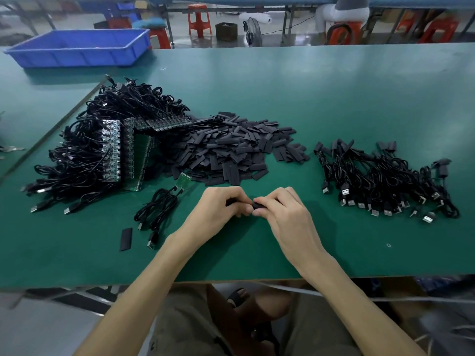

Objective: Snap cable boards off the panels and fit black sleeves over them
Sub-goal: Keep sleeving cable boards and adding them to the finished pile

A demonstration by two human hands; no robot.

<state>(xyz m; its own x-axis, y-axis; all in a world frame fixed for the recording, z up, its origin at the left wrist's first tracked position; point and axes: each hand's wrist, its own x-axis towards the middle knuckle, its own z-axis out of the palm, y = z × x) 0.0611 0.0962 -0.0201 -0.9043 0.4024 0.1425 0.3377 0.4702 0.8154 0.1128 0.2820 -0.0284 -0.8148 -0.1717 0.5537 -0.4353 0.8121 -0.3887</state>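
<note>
The green table (334,93) is used as the work surface, and stock is laid out in an arc beyond the hands so that each kind is within reach. A blue crate (77,47) is set far beyond and to the left, apparently not needed for this step. Beyond the left hand (216,209) the tangled pile of cabled panels (113,147) is kept as raw supply; straight beyond both hands the heap of black sleeves (231,147) is spread. To the right of the right hand (282,209) the sleeved cables (385,181) are gathered, judged to be finished work. Just left of the left hand a few loose cables (159,206) are parked, one green board showing at their far end, and a lone sleeve (126,238) is left beside the left forearm. Both hands are curled and brought together: a black sleeve (259,206) is pinched by the right, while what is judged a cable board (232,201), mostly hidden, is gripped by the left for feeding in
</note>
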